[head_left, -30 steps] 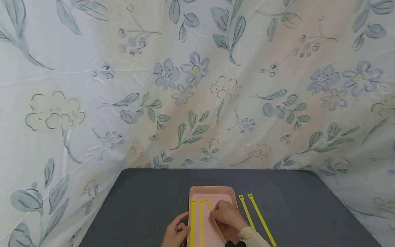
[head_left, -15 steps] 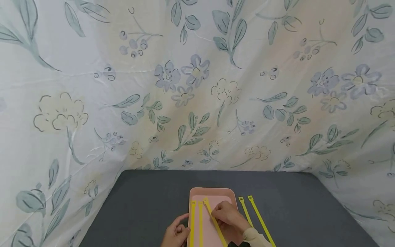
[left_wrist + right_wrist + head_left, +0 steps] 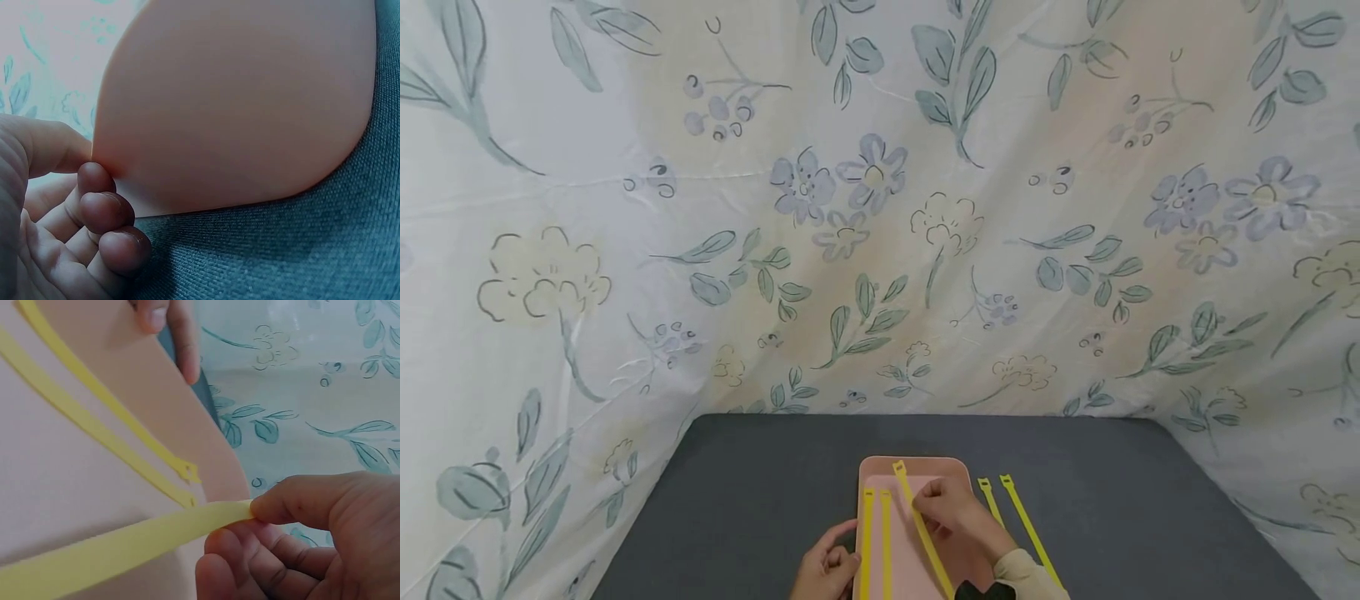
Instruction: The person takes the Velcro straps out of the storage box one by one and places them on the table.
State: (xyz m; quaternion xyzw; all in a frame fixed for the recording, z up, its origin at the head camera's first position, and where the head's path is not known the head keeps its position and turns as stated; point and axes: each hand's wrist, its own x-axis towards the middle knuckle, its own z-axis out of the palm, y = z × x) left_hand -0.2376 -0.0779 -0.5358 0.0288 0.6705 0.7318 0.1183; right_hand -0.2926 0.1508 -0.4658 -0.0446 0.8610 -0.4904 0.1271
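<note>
A pink tray (image 3: 951,468) lies lengthwise on the dark table, its near end cut off by the head view's lower edge. At its left side my left hand (image 3: 829,567) grips the rim, thumb on top and fingertips against the outer wall (image 3: 237,125) in the left wrist view. Between thumb and fingers my right hand (image 3: 958,518) pinches a yellow cable strap (image 3: 125,550) with a slotted head, held slantwise above the tray. Two similar straps, a left one (image 3: 867,542) and a right one (image 3: 887,542), lie side by side along the tray's left part.
Right of the tray, two more yellow straps, one nearer (image 3: 991,498) and one farther (image 3: 1030,533), lie slanted on the dark grey table (image 3: 760,492); my right forearm partly covers the nearer one. A floral cloth (image 3: 880,250) hangs behind the table.
The pinched strap's slotted head has risen and shifted toward the tray's far end, and my right hand has moved slightly with it. My left hand stays at the tray's rim.
</note>
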